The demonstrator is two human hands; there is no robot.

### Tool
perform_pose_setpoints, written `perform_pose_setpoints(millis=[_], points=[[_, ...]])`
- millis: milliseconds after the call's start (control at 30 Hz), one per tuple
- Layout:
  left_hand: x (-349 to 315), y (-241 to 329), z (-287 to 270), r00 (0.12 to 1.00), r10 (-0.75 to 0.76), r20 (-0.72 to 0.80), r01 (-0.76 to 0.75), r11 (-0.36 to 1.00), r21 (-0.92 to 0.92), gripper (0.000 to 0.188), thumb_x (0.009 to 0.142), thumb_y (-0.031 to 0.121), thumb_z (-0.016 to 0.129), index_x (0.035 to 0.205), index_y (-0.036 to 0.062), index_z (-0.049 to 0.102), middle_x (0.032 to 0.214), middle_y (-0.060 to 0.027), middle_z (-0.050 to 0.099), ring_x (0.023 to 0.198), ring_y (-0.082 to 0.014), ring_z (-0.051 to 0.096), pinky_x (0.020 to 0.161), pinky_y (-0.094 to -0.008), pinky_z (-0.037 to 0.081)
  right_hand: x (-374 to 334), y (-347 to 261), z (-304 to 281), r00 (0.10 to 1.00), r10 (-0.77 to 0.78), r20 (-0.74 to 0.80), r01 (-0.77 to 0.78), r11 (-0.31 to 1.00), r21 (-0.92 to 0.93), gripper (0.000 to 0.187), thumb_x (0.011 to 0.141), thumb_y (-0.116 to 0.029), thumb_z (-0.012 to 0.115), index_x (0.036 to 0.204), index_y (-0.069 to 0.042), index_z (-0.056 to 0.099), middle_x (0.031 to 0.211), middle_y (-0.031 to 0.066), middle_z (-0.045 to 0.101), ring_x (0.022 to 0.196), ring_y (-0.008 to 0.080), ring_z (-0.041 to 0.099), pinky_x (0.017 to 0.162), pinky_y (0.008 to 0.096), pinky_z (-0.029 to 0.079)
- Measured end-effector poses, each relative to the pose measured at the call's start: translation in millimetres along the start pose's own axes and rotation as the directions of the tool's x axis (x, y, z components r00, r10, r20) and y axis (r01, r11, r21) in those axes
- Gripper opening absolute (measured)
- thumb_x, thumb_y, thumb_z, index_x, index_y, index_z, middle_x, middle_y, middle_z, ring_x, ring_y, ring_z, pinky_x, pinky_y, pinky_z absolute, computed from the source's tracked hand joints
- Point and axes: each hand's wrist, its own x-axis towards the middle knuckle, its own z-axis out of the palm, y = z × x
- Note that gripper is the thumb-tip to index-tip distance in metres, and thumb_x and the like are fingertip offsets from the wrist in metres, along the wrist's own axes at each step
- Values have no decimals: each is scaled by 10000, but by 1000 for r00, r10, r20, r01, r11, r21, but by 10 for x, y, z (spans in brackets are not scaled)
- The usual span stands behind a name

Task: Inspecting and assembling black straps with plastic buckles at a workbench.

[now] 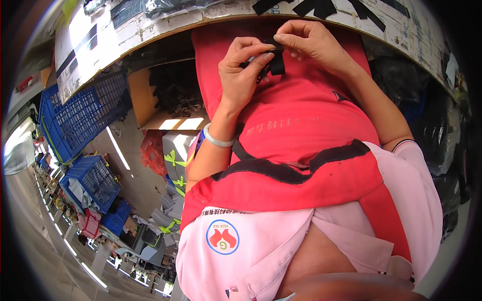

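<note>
Left hand [237, 67]: thumb and forefinger pinch black strap [277, 66]. Black strap: between the hands, just right of left grip, nearer it; long axis near to far. Right hand [315, 46]: fingertips at far end; cannot tell whether pinching.

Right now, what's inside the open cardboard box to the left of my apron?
The cardboard box holds many small dark pieces, too indistinct to identify. They cover its bottom, so anything beneath them can't be seen.

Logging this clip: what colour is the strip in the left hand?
The strip is black; it shows best in the head view.
</note>
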Motion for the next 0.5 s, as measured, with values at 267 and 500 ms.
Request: perform_pose_setpoints(millis=[267, 500], points=[[-74, 240, 29, 961, -275, 6, 270, 938, -216, 137, 824, -14, 689, 957, 6, 712, 913, -43, 594, 731, -121, 587, 591, -213, 484, 43, 158, 27, 984, -171, -47, 174, 984, 46, 173, 887, -138, 677, 1008, -39, 603, 890, -13, 610, 824, 59, 580, 739, 196, 480], [-193, 101, -105, 815, -579, -36, 405, 611, -680, 283, 974, 176, 542, 1176, -20, 580, 1032, -140, 647, 830, -227, 670, 556, -281, 557, 182, -263, 164, 964, -179, -196, 235, 918, 320, 168, 865, -94, 694, 952, -40, 560, 837, 21, 605, 688, 95, 579, 643, 234, 495]])
